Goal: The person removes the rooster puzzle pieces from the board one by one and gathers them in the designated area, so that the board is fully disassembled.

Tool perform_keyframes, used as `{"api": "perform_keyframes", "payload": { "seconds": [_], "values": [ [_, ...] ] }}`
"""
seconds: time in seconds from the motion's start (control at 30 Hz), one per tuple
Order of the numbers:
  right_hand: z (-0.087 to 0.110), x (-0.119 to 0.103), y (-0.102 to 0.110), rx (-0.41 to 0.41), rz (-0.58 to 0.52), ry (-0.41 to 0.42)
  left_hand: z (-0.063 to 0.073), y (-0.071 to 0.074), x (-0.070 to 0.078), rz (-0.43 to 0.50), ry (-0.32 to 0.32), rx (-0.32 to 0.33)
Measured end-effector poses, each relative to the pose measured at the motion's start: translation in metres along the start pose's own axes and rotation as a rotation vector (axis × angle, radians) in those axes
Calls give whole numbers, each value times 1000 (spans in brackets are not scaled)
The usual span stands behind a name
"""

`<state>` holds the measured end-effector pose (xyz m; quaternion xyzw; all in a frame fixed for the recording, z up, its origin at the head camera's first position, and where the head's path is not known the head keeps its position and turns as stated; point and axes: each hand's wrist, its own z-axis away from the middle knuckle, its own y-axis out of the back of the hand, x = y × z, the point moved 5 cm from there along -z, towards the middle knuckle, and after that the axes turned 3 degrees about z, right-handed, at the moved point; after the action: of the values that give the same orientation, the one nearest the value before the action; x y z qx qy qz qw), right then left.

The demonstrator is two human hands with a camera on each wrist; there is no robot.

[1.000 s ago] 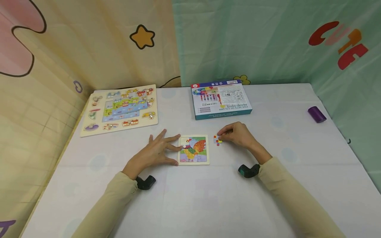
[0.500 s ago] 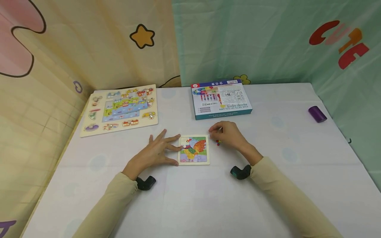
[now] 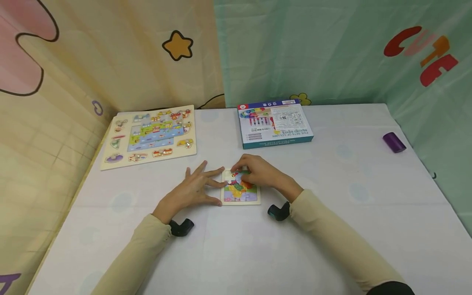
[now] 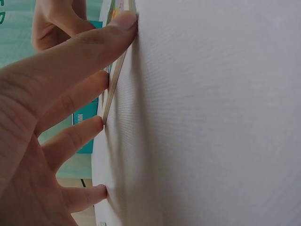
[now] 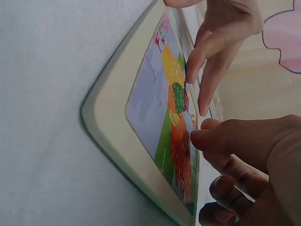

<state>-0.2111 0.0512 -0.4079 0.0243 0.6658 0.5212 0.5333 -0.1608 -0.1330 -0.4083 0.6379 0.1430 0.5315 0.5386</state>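
Near-square puzzle (image 3: 239, 196) laid flat on table (image 3: 236, 254), printed bird's tail (image 5: 179, 146) pointed to the right; left edge touched by spread left hand (image 3: 193, 186); far part overlain by curled right hand (image 3: 261, 172), grip not determinable

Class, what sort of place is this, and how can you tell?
Probably a children's play or learning area: a small jigsaw puzzle, a board of picture shapes and a cloth backdrop with cartoon prints.
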Motion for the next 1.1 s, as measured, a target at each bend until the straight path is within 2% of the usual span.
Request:
{"api": "perform_keyframes", "payload": {
  "seconds": [0.27, 0.47, 0.9, 1.1],
  "values": [
    [-2, -1, -3, -35, 39, -20, 0, -1, -1, -10, 14, -13],
    [-2, -1, -3, -14, 18, -51, 0, -1, -2, 13, 14, -7],
    [3, -1, -2, 17, 19, -62, 0, -2, -2, -6, 20, -10],
    [8, 3, 4, 81, -30, -116, -1, -1, -1, -6, 12, -8]
  ]
}}
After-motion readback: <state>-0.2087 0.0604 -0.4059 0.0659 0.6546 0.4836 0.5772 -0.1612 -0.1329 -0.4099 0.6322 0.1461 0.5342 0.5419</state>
